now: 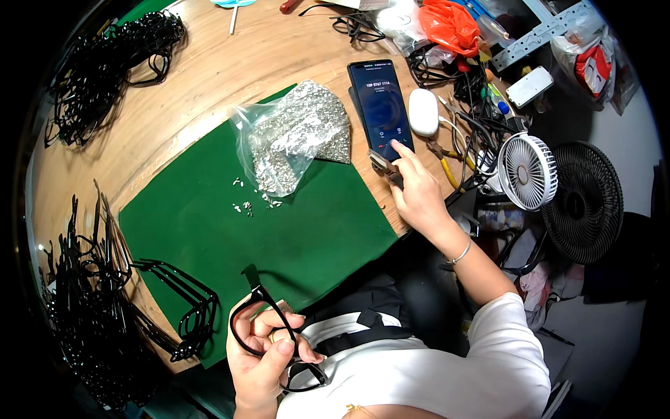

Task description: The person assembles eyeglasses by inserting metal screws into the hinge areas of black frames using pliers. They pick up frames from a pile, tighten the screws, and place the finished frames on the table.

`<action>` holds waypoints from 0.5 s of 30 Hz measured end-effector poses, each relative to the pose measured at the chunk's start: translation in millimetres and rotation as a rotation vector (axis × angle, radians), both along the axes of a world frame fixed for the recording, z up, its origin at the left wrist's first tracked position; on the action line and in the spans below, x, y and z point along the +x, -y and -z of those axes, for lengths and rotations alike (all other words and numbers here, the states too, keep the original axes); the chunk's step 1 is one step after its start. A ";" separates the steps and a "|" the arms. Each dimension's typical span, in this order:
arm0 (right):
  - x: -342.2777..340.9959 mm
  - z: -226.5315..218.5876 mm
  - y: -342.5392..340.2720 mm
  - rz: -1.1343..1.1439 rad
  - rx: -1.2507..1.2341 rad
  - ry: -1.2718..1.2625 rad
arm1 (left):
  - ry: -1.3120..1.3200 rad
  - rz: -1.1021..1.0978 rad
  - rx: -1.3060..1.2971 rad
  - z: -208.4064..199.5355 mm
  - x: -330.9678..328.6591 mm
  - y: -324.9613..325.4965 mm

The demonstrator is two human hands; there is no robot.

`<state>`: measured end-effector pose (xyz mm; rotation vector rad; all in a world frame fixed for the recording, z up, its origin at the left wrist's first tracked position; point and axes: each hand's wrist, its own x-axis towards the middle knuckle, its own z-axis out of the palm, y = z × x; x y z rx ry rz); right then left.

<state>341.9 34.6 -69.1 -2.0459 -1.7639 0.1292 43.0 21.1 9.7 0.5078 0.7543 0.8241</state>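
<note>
My left hand is closed round a black eyeglass frame, held up over the near edge of the green mat. My right hand reaches to the far right, one finger touching the lower screen of a smartphone, which is lit. The same hand keeps a pair of pliers gripped, jaws pointing left. An open clear plastic bag full of tiny silvery metal parts lies on the mat's far side. Some of these small parts are spilled beside it.
Black eyeglass frames lie in a pile at far left and a larger heap at near left. Several more frames sit on the mat's left edge. Right of the phone are a white oval device, yellow-handled pliers, cables and a small white fan.
</note>
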 end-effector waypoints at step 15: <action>-47.1 -65.7 0.7 0.067 -0.327 -1.071 | -0.133 -0.007 0.006 -0.8 -2.6 1.9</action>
